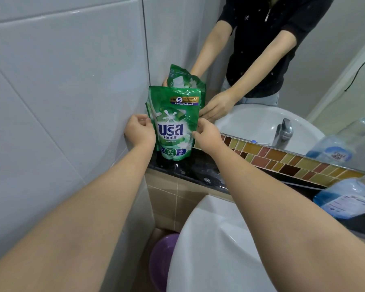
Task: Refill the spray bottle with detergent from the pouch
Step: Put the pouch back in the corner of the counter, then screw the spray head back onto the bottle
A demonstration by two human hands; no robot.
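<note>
Fingers of left hand (140, 130) and right hand (207, 134) pinching pouch (174, 123) sides upright on wet surface (198, 168); risk: slipping, tipping.

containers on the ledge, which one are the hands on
The green detergent pouch, upright in the corner by the tiled wall: left hand and right hand grip its sides. The clear bottle with blue liquid sits far right, untouched.
</note>
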